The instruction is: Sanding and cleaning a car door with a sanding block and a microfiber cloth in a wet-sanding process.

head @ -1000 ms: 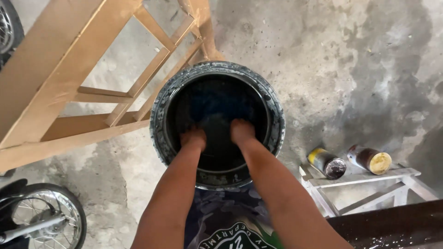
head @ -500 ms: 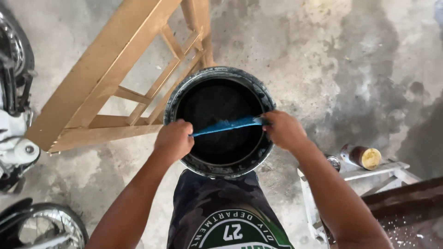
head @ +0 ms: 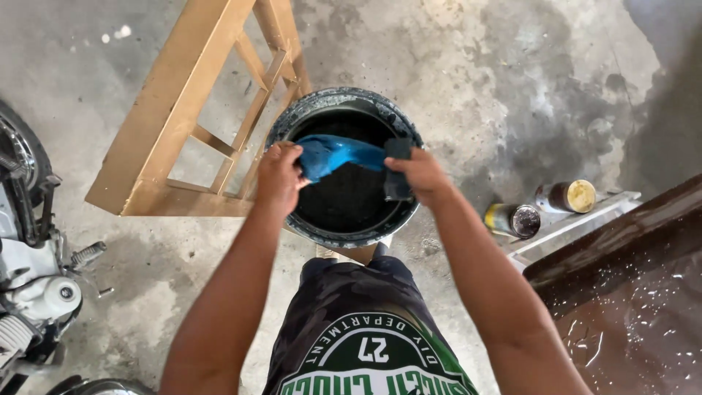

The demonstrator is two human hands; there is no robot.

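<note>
both arms reach forward and down over the round black bucket with a pale speckled rim, which stands on stained grey concrete floor. the left hand is a closed fist, fingers clamped on one end of the wet blue cloth; the right hand grips the other end, fingers curled tight round a dark bunched part. the cloth stretches between them just above the bucket's mouth. the bucket's contents are too dark to make out, and its near wall is hidden behind the person's shorts. the slanted wooden frame touches the bucket's left rim; two cans lie right of the bucket, well apart, with bare floor beyond the bucket
</note>
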